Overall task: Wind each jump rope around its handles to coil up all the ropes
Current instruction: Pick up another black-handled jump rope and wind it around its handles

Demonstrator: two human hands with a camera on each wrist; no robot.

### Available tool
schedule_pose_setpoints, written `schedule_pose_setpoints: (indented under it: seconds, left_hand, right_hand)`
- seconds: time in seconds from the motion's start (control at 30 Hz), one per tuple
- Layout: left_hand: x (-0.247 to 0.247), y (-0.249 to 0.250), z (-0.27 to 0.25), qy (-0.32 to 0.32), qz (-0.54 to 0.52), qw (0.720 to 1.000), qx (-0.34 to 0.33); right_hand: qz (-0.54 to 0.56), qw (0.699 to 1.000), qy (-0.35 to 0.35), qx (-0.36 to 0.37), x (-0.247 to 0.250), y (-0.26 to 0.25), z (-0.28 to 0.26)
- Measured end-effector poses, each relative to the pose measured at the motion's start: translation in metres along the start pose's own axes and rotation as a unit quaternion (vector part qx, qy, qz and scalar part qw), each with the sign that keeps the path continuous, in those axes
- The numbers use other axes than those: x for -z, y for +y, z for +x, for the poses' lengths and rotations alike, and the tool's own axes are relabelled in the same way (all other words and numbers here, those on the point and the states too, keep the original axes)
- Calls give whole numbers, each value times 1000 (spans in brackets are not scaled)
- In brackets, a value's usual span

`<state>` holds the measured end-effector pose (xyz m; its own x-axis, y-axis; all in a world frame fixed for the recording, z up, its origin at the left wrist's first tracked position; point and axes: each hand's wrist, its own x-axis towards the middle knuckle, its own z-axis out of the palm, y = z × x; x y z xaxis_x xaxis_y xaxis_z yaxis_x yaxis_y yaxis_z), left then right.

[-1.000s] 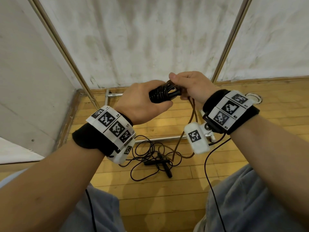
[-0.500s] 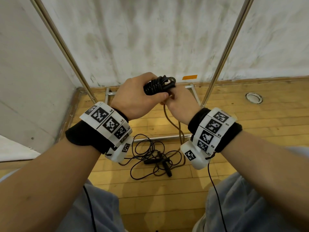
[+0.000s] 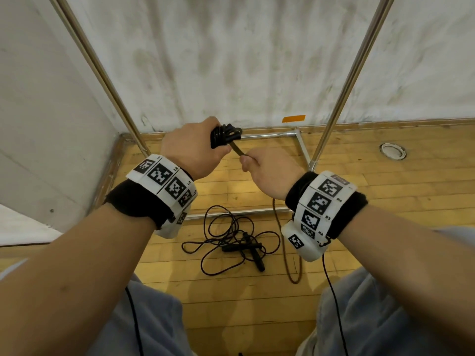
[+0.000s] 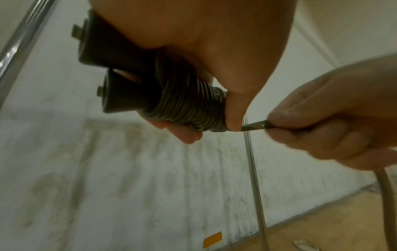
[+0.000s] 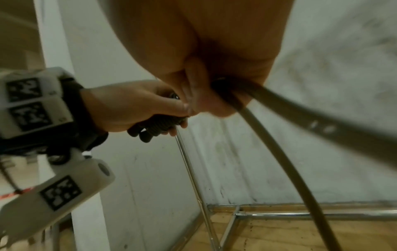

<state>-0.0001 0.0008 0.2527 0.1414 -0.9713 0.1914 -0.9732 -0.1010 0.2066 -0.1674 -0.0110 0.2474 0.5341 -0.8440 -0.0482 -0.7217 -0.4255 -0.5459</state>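
My left hand [image 3: 195, 152] grips a pair of black jump rope handles [image 3: 224, 136] held side by side, with several turns of brown rope [image 4: 193, 108] coiled tightly round them. My right hand [image 3: 267, 168] pinches the free rope [image 3: 237, 151] just below and to the right of the handles and holds it taut. The rest of that brown rope [image 3: 290, 253] hangs from the right fist down to the floor. A second, black jump rope [image 3: 231, 242] lies loose and tangled on the wooden floor below my hands, its two handles [image 3: 253, 250] crossed.
A metal frame stands ahead, with slanted poles [image 3: 352, 73] and floor bars [image 3: 270, 135] against a white wall. A round floor fitting [image 3: 392, 151] sits at the right. An orange tape mark [image 3: 293, 118] is on the wall base. My knees fill the bottom edge.
My right hand went from above the handles round to below and right of them, laying rope onto the coil. Both hands moved away from me and the rope pulled taut.
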Motion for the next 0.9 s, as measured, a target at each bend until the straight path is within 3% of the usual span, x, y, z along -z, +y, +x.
schedule_pose_setpoints:
  seconds: [0.2,0.3,0.47,0.63,0.77,0.9]
  left_hand:
    - [-9,3,0,-73,39,997,-8]
    - [-12,11,-4,-130,30,990,-44]
    - [-4,21,-10,-117,-29,986,-115]
    - [3,30,-17,-83,-84,986,-115]
    - [7,31,-20,-63,-163,979,-101]
    - [14,34,-24,-55,-283,955,-74]
  right_hand:
    - [-153,986,15,65,3,3,-4]
    - [-163,981,36,98,11,7,-3]
    - [-33,989,89,116,30,15,1]
    - [102,986,86,97,38,10,-1]
    - [256,959,100,62,48,11,1]
    - [405,910,83,44,49,17,5]
